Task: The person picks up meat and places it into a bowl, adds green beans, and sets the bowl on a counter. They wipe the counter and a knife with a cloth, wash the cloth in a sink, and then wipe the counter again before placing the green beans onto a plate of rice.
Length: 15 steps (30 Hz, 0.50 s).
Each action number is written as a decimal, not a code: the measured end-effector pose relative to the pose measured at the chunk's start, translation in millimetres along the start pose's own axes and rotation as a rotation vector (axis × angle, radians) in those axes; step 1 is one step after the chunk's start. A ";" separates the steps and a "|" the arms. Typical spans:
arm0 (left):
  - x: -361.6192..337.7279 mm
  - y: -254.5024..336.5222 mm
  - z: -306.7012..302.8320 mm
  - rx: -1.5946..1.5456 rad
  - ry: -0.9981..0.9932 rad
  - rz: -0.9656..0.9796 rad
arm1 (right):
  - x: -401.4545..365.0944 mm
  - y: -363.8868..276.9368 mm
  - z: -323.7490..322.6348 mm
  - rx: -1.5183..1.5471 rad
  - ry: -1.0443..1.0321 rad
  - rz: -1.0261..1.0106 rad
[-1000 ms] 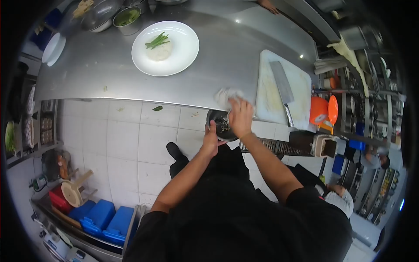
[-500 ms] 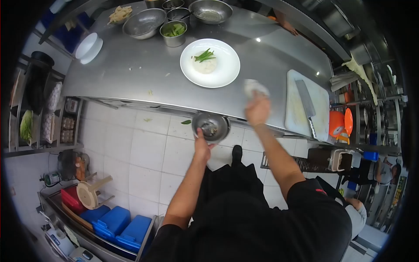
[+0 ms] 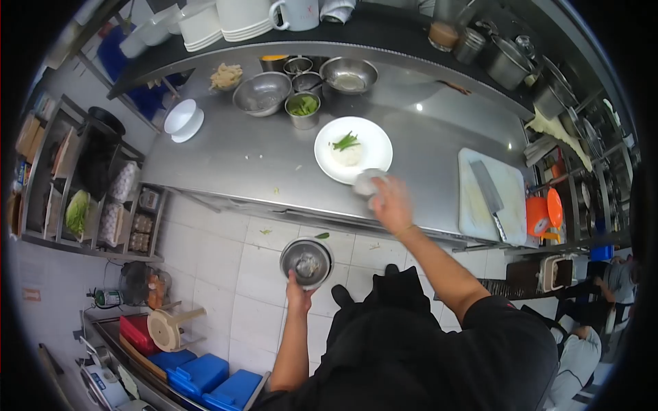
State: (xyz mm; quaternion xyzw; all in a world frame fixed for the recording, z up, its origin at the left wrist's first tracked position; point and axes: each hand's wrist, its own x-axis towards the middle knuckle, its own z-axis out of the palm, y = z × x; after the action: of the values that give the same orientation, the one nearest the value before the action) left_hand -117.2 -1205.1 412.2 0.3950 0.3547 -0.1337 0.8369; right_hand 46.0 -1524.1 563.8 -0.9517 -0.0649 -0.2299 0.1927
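Note:
My left hand (image 3: 299, 296) grips the rim of a steel bowl (image 3: 307, 263) below the counter's front edge, thumb inside the rim. Pale scraps lie in the bowl's bottom. Over the counter, my right hand (image 3: 393, 207), slightly smeared by motion, holds a crumpled white cloth (image 3: 367, 181) that overlaps the near rim of a white oval plate (image 3: 378, 145). On that plate sits a round mound of white rice (image 3: 349, 157) topped with green strips (image 3: 346, 142).
A knife (image 3: 488, 188) lies on a cutting board (image 3: 473, 219) to the right. Behind the plate stand a pot of cut greens (image 3: 303, 106) and several steel bowls (image 3: 262, 94). White bowls (image 3: 184, 118) are at left, and a shelf (image 3: 384, 38) with crockery overhangs the back.
My right hand has brought the cloth leftward to the plate's near rim. My left hand has drawn the bowl back from the counter edge. The view has tilted up, showing the shelf.

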 end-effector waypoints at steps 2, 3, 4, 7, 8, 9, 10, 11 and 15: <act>-15.1 10.9 -8.3 -0.040 0.026 0.039 | 1.1 52.5 -8.2 -0.113 -0.016 0.033; -21.6 15.9 -11.4 -0.069 0.039 0.061 | -1.8 75.1 -16.8 -0.161 -0.054 0.057; -25.8 22.6 -9.8 -0.102 0.055 0.085 | -5.6 94.9 -23.4 -0.207 -0.094 0.077; -33.0 49.0 13.9 -0.163 0.148 0.196 | 13.2 107.8 -33.9 -0.321 -0.032 0.058; -34.8 59.3 26.1 -0.190 0.160 0.232 | 24.6 112.7 -35.4 -0.353 0.011 0.033; -35.2 70.3 36.9 -0.203 0.176 0.265 | 41.0 130.2 -9.7 -0.229 0.052 0.111; -27.5 81.5 52.4 -0.220 0.186 0.303 | 75.7 158.8 32.9 -0.108 0.099 0.186; -15.4 93.4 68.6 -0.235 0.194 0.360 | 120.0 182.6 64.9 0.014 0.143 0.262; 25.5 136.3 141.1 -0.261 0.254 0.482 | 307.9 201.7 157.2 0.926 -0.291 0.932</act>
State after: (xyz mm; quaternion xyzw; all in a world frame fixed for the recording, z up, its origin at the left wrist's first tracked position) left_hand 38.5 -1221.4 533.2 0.3703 0.3666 0.1660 0.8372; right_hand 426.5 -1636.0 509.4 -0.7206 0.2353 0.0594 0.6495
